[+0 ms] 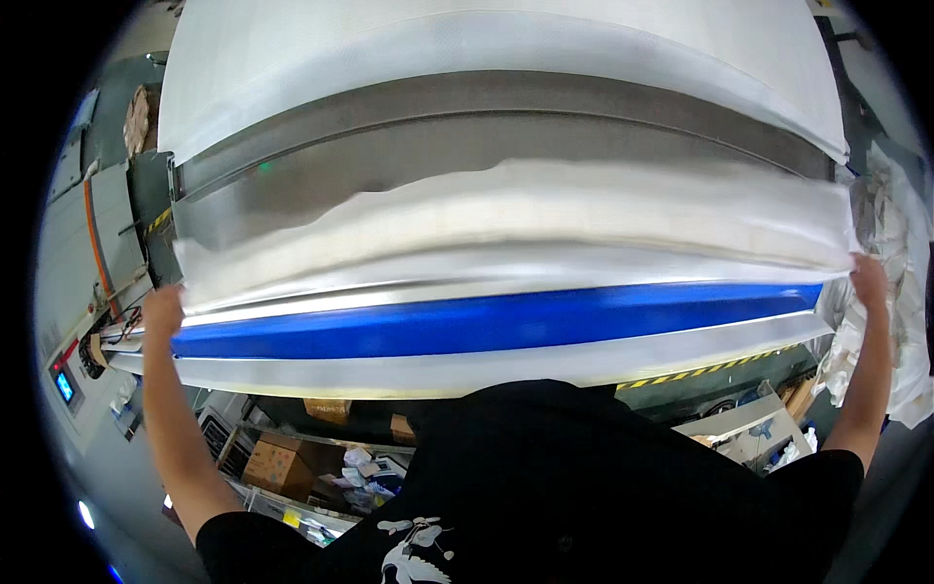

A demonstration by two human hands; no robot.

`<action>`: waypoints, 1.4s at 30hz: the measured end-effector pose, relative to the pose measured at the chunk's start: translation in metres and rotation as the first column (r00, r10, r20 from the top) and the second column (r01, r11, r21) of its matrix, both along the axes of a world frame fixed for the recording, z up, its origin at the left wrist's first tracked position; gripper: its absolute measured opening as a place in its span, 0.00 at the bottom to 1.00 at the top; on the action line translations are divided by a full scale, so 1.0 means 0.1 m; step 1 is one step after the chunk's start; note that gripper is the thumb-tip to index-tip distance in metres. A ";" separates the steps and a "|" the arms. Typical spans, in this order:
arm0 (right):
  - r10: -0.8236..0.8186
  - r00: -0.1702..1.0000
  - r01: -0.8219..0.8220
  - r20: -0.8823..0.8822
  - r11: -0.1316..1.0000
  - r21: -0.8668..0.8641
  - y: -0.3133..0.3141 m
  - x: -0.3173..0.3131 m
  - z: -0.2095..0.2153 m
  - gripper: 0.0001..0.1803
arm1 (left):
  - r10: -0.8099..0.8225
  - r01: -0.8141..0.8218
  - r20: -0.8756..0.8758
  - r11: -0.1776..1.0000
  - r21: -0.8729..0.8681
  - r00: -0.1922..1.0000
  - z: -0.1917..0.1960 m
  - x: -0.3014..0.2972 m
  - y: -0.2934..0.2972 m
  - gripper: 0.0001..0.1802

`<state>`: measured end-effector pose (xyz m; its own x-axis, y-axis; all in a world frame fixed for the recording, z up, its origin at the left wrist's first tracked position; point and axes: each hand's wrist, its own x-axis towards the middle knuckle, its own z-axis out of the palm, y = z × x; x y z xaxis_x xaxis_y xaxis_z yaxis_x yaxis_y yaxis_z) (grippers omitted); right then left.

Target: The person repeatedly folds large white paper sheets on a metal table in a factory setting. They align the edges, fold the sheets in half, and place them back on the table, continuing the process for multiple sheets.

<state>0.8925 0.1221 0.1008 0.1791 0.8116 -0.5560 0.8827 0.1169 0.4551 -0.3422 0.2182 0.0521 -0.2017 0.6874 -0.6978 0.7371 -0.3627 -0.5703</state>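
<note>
A wide white fabric sheet point(506, 219) lies across a long machine bed with a grey metal channel point(486, 136) behind it and a blue bar point(486, 321) along the front. My left hand point(163, 311) grips the sheet's left front corner. At the far right my right hand point(869, 277) holds the sheet's right front corner. Both arms are spread wide. More white fabric point(486, 49) covers the far part of the machine.
A grey control panel with a small screen point(64, 384) stands at the left. Cardboard boxes point(277, 462) and clutter sit on shelves below the bed. Crumpled white cloth point(905, 292) is piled at the right. Yellow-black hazard tape point(710, 370) marks the lower edge.
</note>
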 end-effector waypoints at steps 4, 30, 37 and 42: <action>0.052 0.997 -0.038 0.056 0.975 -0.220 -0.59 -0.40 -0.20 0.16 | 0.021 -0.041 -0.063 0.942 -0.334 0.998 -0.35 0.24 -0.76 0.19; -0.197 0.980 0.148 -0.032 0.823 -0.549 -1.40 -0.71 -0.96 0.26 | 0.413 -0.696 0.572 0.537 0.477 0.709 -0.60 0.29 -1.60 0.23; -0.367 0.916 0.207 -0.165 0.782 -0.588 -0.88 -1.67 -0.97 0.28 | 0.131 -0.540 0.636 0.672 0.507 0.760 -0.51 1.92 -1.55 0.19; -0.340 0.937 0.281 -0.084 0.874 -0.397 -1.13 -1.77 -0.86 0.17 | -0.030 -0.582 0.750 0.611 0.537 0.661 -0.50 2.21 -1.93 0.15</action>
